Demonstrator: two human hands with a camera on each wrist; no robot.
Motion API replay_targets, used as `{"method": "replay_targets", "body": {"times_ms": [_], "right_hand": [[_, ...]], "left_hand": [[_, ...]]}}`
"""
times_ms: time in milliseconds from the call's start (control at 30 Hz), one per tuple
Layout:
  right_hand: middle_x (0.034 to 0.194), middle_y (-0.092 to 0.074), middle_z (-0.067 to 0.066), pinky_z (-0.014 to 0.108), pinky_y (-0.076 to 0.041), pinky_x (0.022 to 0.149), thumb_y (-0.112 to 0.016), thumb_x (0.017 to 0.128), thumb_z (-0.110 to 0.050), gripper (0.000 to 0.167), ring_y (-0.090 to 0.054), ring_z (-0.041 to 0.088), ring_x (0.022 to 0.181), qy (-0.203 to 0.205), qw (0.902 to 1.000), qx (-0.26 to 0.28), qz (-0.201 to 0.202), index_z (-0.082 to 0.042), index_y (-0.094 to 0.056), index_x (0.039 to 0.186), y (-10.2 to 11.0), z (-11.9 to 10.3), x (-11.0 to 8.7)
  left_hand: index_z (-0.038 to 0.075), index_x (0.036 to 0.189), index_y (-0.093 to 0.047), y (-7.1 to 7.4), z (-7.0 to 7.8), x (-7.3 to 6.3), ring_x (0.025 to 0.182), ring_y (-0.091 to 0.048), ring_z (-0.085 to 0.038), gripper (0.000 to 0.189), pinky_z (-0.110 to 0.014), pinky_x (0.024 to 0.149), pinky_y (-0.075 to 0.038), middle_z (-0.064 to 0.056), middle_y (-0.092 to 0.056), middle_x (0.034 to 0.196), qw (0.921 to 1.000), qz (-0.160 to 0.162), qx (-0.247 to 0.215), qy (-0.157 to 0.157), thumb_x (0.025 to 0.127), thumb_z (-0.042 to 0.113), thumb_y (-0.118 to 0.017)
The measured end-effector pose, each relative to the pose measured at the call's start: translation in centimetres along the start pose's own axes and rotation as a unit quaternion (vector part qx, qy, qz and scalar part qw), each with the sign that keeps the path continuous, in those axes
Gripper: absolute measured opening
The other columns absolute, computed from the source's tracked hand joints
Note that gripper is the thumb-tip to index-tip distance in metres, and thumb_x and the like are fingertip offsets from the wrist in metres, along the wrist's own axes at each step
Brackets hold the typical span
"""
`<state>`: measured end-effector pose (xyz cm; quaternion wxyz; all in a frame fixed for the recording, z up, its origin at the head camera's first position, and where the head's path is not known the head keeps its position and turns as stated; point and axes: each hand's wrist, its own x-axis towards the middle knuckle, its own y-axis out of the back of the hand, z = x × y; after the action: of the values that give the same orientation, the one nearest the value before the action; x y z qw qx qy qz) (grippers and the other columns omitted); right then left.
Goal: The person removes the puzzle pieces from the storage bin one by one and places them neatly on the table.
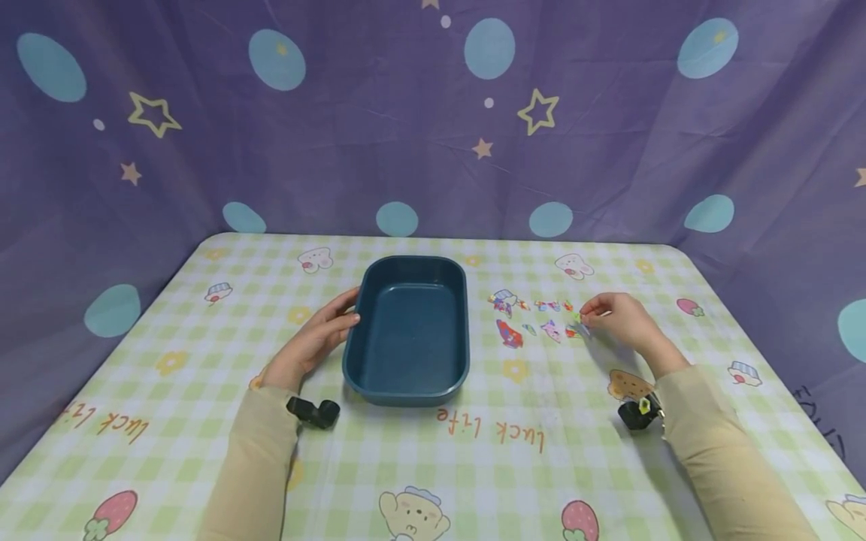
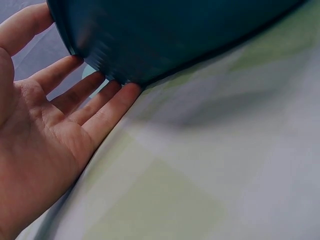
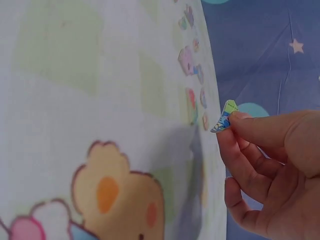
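At the left side of a dark teal rectangular basin [image 1: 406,398], my left hand [image 1: 314,338] rests its fingertips against the outer wall. The left wrist view shows those fingers fairly straight on the basin [image 2: 150,40], thumb near its upper edge. To the right of the basin, my right hand [image 1: 622,323] pinches a small sticker [image 3: 225,117] between thumb and forefinger; it is yellow-green and blue, with a curved, pointed end. Just left of that hand, several small colourful stickers lie in two rough rows, among them a red one [image 1: 510,334] and a pink one [image 1: 551,330].
A green-and-white checked tablecloth [image 1: 379,466] with printed cartoon figures covers the table. Behind it hangs a purple curtain [image 1: 379,113] with stars and blue ovals. Each wrist wears a small black camera, such as the left camera [image 1: 314,413].
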<state>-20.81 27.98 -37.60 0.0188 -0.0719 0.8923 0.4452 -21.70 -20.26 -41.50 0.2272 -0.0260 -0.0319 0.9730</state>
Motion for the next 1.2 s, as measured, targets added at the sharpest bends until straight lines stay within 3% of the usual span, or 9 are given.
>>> {"method": "replay_targets", "body": {"times_ms": [167,433,600,833,1067,1200], "right_hand": [[0.089,-0.064,0.01,0.032,-0.036,0.073,-0.061,0.085,-0.017,0.019,-0.053,0.02,0.081,-0.022,0.9997,0.002,-0.009,-0.002,-0.063,0.097,-0.2,0.8,0.0],[0.087,-0.067,0.009,0.029,-0.038,0.071,-0.062,0.084,-0.016,0.02,-0.056,0.014,0.074,-0.04,0.9991,0.003,-0.012,-0.001,-0.065,0.097,-0.4,1.6,0.1],[0.081,-0.067,0.005,0.028,-0.039,0.069,-0.064,0.083,-0.019,0.021,-0.056,0.012,0.07,-0.045,0.999,0.0,-0.002,-0.002,-0.066,0.095,-0.7,2.0,0.4],[0.084,-0.068,0.005,0.028,-0.04,0.07,-0.063,0.085,-0.022,0.023,-0.058,0.012,0.071,-0.049,0.9987,-0.008,0.007,-0.004,-0.067,0.097,-0.8,2.2,0.3],[0.086,-0.066,0.01,0.028,-0.04,0.067,-0.054,0.091,-0.027,0.029,-0.056,0.018,0.075,-0.067,0.9976,0.004,0.019,-0.002,-0.062,0.104,-0.3,1.7,-0.2],[0.088,-0.065,0.011,0.029,-0.039,0.068,-0.051,0.092,-0.029,0.031,-0.056,0.018,0.076,-0.054,0.9984,0.003,0.019,-0.003,-0.061,0.106,-0.3,1.1,-0.4]], "left_hand": [[0.01,0.146,-0.017,-0.1,-0.1,-0.1,0.117,-0.044,-0.01,0.061,-0.019,0.088,-0.044,-0.012,-0.013,0.151,1.0,0.004,-0.007,0.0,0.093,0.01,-0.047],[0.016,0.147,-0.017,-0.1,-0.1,0.2,0.12,-0.04,-0.013,0.062,-0.02,0.089,-0.043,-0.01,-0.015,0.15,0.9999,-0.004,-0.014,0.0,0.093,0.011,-0.048],[0.013,0.147,-0.017,0.1,-0.1,0.4,0.117,-0.043,-0.012,0.06,-0.02,0.088,-0.043,-0.012,-0.016,0.149,1.0,-0.001,-0.004,-0.002,0.094,0.011,-0.047],[0.01,0.145,-0.02,0.1,-0.2,0.5,0.116,-0.044,-0.011,0.059,-0.02,0.087,-0.044,-0.013,-0.018,0.148,0.9999,0.013,0.002,0.001,0.094,0.011,-0.047],[0.002,0.14,-0.026,-0.2,-0.6,0.4,0.111,-0.048,-0.009,0.055,-0.02,0.086,-0.045,-0.013,-0.028,0.141,0.9993,0.032,-0.017,-0.003,0.092,0.01,-0.05],[-0.001,0.137,-0.028,-0.4,-0.3,0.2,0.105,-0.052,-0.008,0.052,-0.022,0.086,-0.046,-0.014,-0.031,0.14,0.9986,0.049,0.011,0.015,0.092,0.011,-0.051]]}}
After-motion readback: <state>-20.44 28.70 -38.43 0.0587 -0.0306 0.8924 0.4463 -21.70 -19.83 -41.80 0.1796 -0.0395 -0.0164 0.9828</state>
